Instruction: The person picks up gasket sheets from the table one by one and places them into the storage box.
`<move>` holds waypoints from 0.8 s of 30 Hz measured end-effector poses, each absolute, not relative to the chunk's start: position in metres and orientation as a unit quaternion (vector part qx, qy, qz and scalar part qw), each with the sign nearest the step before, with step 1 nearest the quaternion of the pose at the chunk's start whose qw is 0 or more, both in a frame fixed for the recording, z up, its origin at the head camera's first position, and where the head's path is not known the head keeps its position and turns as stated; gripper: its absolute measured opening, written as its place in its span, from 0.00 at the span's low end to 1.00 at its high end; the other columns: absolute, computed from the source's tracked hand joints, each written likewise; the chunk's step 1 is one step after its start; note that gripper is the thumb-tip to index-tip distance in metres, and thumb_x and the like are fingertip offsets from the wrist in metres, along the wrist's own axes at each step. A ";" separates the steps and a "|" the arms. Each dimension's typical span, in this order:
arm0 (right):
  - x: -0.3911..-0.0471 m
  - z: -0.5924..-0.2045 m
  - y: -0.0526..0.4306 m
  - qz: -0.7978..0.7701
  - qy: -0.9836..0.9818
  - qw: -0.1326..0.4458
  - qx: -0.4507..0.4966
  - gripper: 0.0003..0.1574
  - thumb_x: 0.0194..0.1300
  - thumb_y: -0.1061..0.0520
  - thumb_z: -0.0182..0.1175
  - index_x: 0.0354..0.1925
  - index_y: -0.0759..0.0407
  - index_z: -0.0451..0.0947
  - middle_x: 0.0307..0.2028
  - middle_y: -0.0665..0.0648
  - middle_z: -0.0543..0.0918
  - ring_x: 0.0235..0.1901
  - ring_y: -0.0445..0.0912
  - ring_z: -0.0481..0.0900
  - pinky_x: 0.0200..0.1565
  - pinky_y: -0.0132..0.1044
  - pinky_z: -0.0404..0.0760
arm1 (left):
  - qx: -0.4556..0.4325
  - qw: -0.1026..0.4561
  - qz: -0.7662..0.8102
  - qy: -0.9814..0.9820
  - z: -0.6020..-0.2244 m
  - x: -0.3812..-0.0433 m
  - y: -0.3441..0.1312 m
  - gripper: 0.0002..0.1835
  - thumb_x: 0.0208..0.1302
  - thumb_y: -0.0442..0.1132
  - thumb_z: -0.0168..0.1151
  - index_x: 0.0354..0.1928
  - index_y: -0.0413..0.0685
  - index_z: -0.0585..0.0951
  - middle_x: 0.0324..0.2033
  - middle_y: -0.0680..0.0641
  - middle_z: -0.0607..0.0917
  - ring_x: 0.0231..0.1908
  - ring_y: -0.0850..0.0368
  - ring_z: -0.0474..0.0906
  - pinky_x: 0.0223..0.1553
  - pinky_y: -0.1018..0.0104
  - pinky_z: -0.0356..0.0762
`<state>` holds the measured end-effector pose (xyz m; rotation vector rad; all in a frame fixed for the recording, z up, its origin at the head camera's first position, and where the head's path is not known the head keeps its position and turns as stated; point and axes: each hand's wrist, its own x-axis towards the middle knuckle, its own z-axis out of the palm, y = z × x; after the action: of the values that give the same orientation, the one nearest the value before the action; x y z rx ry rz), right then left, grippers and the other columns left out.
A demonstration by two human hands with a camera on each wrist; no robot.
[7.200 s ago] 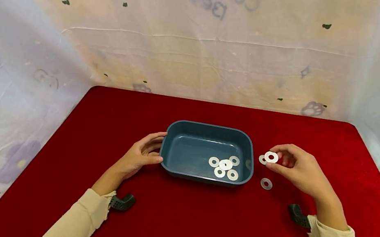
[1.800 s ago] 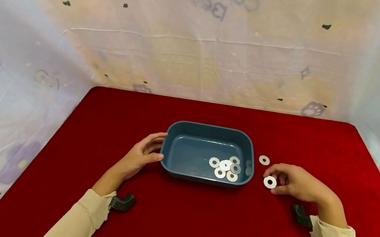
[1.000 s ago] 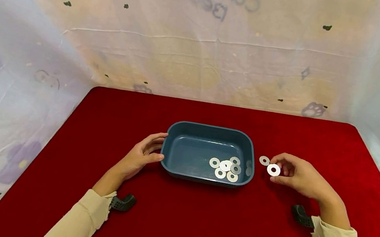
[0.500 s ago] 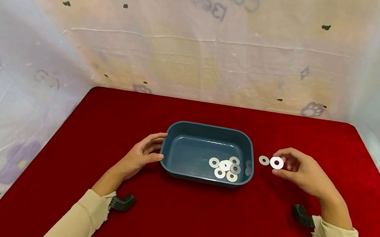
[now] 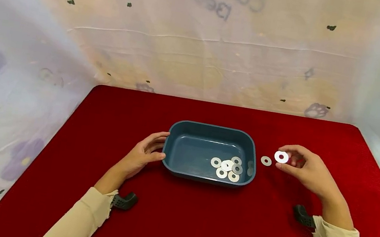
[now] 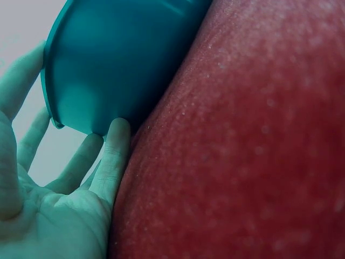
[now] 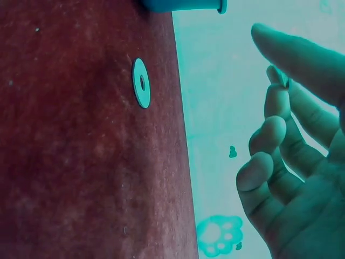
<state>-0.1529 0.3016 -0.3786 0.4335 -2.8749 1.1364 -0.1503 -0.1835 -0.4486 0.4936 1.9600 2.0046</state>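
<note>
A blue-grey rectangular box (image 5: 189, 153) stands on the red cloth, with several flat metal washers (image 5: 225, 168) lying partly overlapped in its right half. My left hand (image 5: 140, 154) rests its thumb and fingertips against the box's left end; the left wrist view shows its fingers fairly straight along the outer wall. To the right of the box, my right hand (image 5: 310, 170) pinches a washer (image 5: 276, 157) between thumb and fingertips, above the cloth. One more washer (image 5: 263, 160) lies flat on the cloth between the box and this hand, also seen in the right wrist view.
The red cloth (image 5: 188, 222) covers the whole table. A patterned curtain (image 5: 198, 66) hangs right behind the table's far edge and along both sides. Dark wrist-camera mounts (image 5: 124, 201) stick out below both cuffs.
Since the oldest frame, one washer has been added in the box. My right hand took the nearer washer off the cloth and has lifted it back and rightward. My left hand stays put.
</note>
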 end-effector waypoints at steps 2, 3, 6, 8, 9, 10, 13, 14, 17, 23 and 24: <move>-0.155 -0.377 0.299 0.364 -0.921 0.012 0.136 0.24 0.60 0.52 0.72 0.54 0.53 0.79 0.32 0.54 0.74 0.31 0.42 0.70 0.30 0.29 0.73 | 0.171 0.144 0.697 0.681 -0.447 -0.150 -0.185 0.35 0.69 0.33 0.61 0.75 0.52 0.60 0.73 0.41 0.63 0.70 0.48 0.64 0.58 0.70 0.77; -0.157 -0.376 0.298 0.365 -0.921 0.012 0.134 0.25 0.61 0.52 0.71 0.55 0.53 0.79 0.33 0.54 0.73 0.32 0.43 0.70 0.30 0.29 0.73 | 0.170 0.144 0.698 0.681 -0.446 -0.150 -0.186 0.35 0.69 0.33 0.61 0.75 0.52 0.60 0.73 0.41 0.63 0.69 0.49 0.64 0.58 0.70 0.77; -0.160 -0.371 0.295 0.365 -0.922 0.015 0.126 0.26 0.61 0.51 0.71 0.56 0.54 0.78 0.33 0.55 0.74 0.32 0.43 0.71 0.30 0.29 0.73 | 0.170 0.144 0.697 0.682 -0.444 -0.151 -0.187 0.36 0.69 0.35 0.61 0.75 0.51 0.60 0.73 0.40 0.63 0.69 0.51 0.65 0.58 0.71 0.77; -0.161 -0.367 0.293 0.368 -0.922 0.019 0.120 0.26 0.61 0.52 0.71 0.56 0.54 0.78 0.33 0.55 0.74 0.32 0.43 0.71 0.30 0.29 0.73 | 0.172 0.144 0.696 0.682 -0.442 -0.151 -0.187 0.36 0.69 0.35 0.62 0.76 0.51 0.60 0.73 0.40 0.62 0.69 0.52 0.65 0.58 0.71 0.77; -0.162 -0.365 0.293 0.369 -0.922 0.021 0.118 0.26 0.61 0.53 0.71 0.57 0.54 0.78 0.34 0.55 0.74 0.32 0.43 0.71 0.30 0.29 0.73 | 0.172 0.145 0.696 0.682 -0.442 -0.151 -0.187 0.36 0.69 0.36 0.62 0.76 0.51 0.60 0.73 0.40 0.62 0.69 0.52 0.65 0.58 0.71 0.77; -0.162 -0.363 0.292 0.370 -0.921 0.024 0.117 0.27 0.61 0.53 0.71 0.57 0.55 0.78 0.34 0.55 0.74 0.32 0.43 0.71 0.30 0.29 0.73 | 0.172 0.145 0.696 0.682 -0.442 -0.151 -0.187 0.36 0.69 0.36 0.62 0.76 0.51 0.60 0.73 0.40 0.62 0.68 0.53 0.65 0.58 0.71 0.77; -0.162 -0.359 0.290 0.377 -0.918 0.030 0.116 0.27 0.61 0.55 0.71 0.58 0.55 0.78 0.34 0.55 0.75 0.32 0.43 0.71 0.30 0.28 0.74 | 0.172 0.148 0.699 0.679 -0.443 -0.151 -0.186 0.36 0.69 0.35 0.62 0.75 0.52 0.60 0.73 0.41 0.62 0.68 0.54 0.66 0.58 0.70 0.77; -0.162 -0.358 0.289 0.378 -0.918 0.030 0.118 0.27 0.61 0.55 0.71 0.58 0.56 0.78 0.34 0.55 0.75 0.32 0.43 0.71 0.30 0.28 0.74 | 0.172 0.149 0.699 0.678 -0.444 -0.150 -0.186 0.36 0.69 0.35 0.62 0.75 0.52 0.60 0.73 0.41 0.62 0.68 0.54 0.66 0.58 0.70 0.77; -0.161 -0.356 0.286 0.387 -0.914 0.028 0.119 0.27 0.62 0.55 0.70 0.59 0.55 0.78 0.34 0.53 0.75 0.32 0.44 0.71 0.31 0.28 0.75 | 0.171 0.147 0.696 0.682 -0.447 -0.148 -0.187 0.36 0.69 0.34 0.61 0.75 0.51 0.59 0.73 0.40 0.62 0.68 0.56 0.66 0.58 0.71 0.77; -0.159 -0.350 0.285 0.411 -0.904 0.041 0.114 0.26 0.62 0.57 0.70 0.59 0.55 0.78 0.33 0.51 0.74 0.32 0.44 0.72 0.31 0.27 0.74 | 0.174 0.145 0.689 0.689 -0.449 -0.148 -0.186 0.35 0.69 0.34 0.61 0.75 0.54 0.60 0.73 0.41 0.63 0.68 0.53 0.65 0.59 0.71 0.76; -0.159 -0.350 0.285 0.413 -0.902 0.044 0.115 0.26 0.62 0.58 0.70 0.59 0.56 0.78 0.33 0.51 0.74 0.32 0.44 0.71 0.31 0.27 0.74 | 0.175 0.145 0.688 0.689 -0.448 -0.149 -0.185 0.35 0.69 0.34 0.61 0.75 0.54 0.60 0.72 0.41 0.63 0.69 0.53 0.65 0.59 0.71 0.76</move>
<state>-0.1594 0.2845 -0.3495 0.3506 -2.7588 1.2631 -0.1492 -0.1851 -0.4483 0.5028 1.9845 1.9834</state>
